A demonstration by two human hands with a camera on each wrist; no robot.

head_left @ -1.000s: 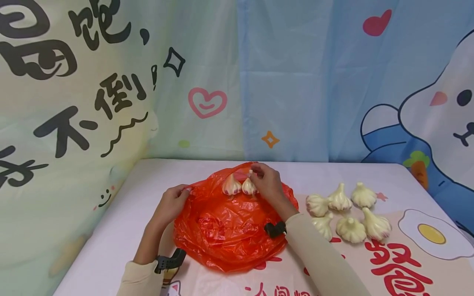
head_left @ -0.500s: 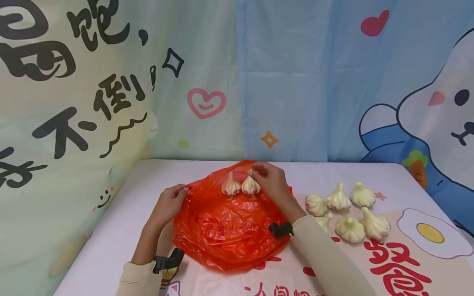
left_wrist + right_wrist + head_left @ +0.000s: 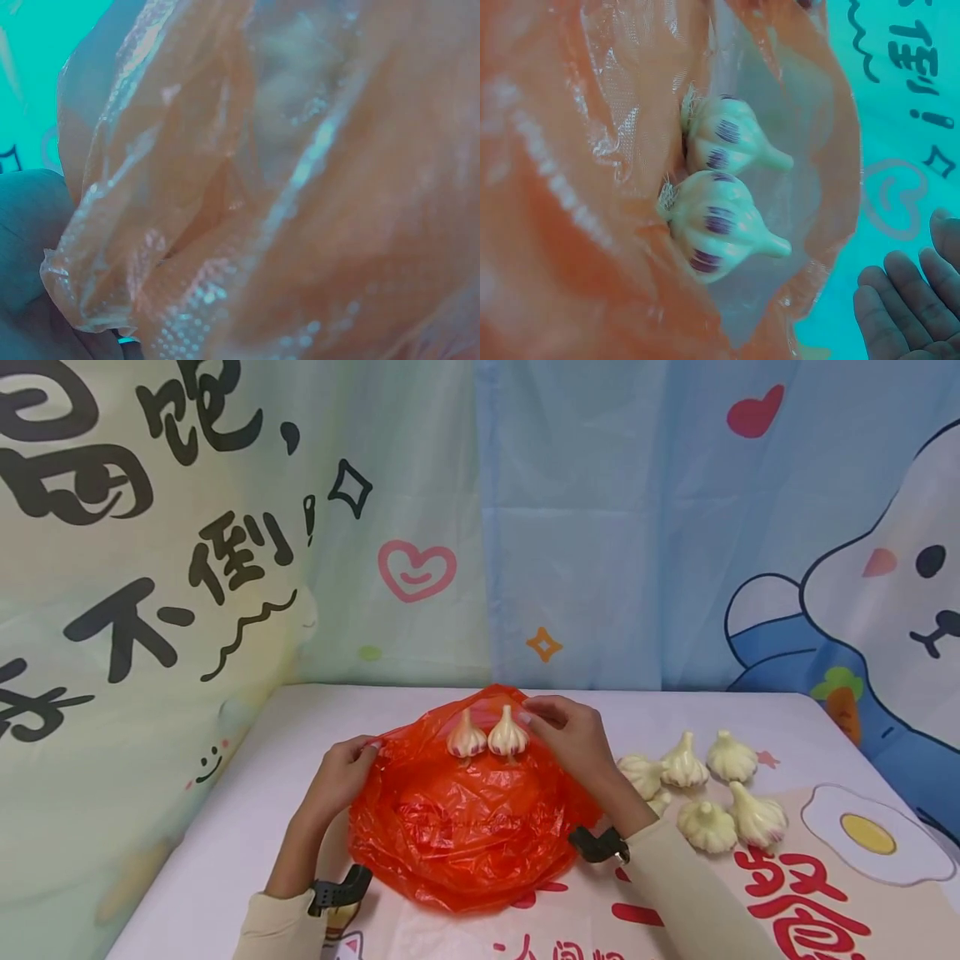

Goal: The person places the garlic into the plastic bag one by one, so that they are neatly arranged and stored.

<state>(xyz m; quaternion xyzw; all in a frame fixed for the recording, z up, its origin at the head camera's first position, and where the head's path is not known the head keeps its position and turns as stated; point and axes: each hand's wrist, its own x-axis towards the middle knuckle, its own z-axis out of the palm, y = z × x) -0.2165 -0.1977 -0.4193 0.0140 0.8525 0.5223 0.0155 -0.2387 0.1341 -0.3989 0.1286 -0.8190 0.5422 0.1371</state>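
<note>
A red plastic bag lies spread on the table. Two garlic bulbs with purple streaks sit side by side in its mouth: the left bulb and the right bulb. My left hand pinches the bag's left edge; in the left wrist view the crinkled film fills most of the picture. Just right of the right bulb, my right hand is apart from it and holds nothing. The right wrist view shows that hand's fingers relaxed, beside the bag's rim.
Several pale garlic bulbs lie grouped on the table, right of the bag and behind the right forearm. A printed mat covers the front of the white table. A cartoon curtain hangs behind.
My right hand has let go of the right garlic bulb's stem and drawn back to the right. My left hand keeps its hold on the bag's edge.
</note>
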